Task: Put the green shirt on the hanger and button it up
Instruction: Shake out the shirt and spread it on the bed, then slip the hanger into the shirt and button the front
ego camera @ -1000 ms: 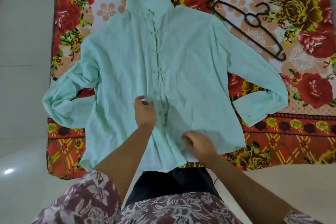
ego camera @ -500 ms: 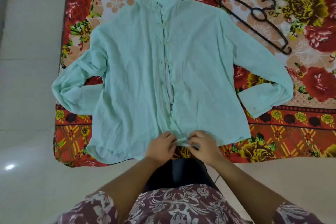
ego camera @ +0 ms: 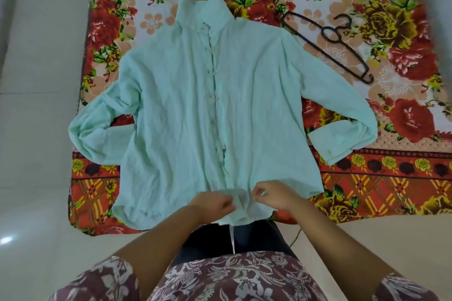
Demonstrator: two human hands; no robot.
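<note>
- Since a second ago the left hand (ego camera: 215, 204) has dropped from the middle of the shirt front to the hem. It now sits beside the right hand (ego camera: 275, 197), a little further from it than half a second ago.
- Left-hand fingers are curled and grip the hem of the green shirt (ego camera: 183, 110) at the foot of the front opening.
- Right-hand fingertips (ego camera: 259, 191) are pinched together on the other edge of that opening, with a small ridge of cloth bunched between the two hands.
- Apart from that ridge the shirt lies flat, front up, on the floral blanket (ego camera: 403, 190). Its collar (ego camera: 203, 14) points away from the person, both sleeves are folded back towards the body, and the hem reaches the near edge of the blanket.
- Down the button line (ego camera: 215, 95) the two fronts meet along the upper part and gape slightly lower down; whether any button is fastened cannot be told.
- Well apart from both hands, the dark hanger (ego camera: 330, 34) lies on the blanket just beside the shirt's shoulder on the right of the view, outside the garment.
- My judgement is that the task is at an early stage, since nothing is hung. The hands seem busy with the bottom of the opening.
- What is left is to get the hanger inside the shoulders and then close the buttons.
</note>
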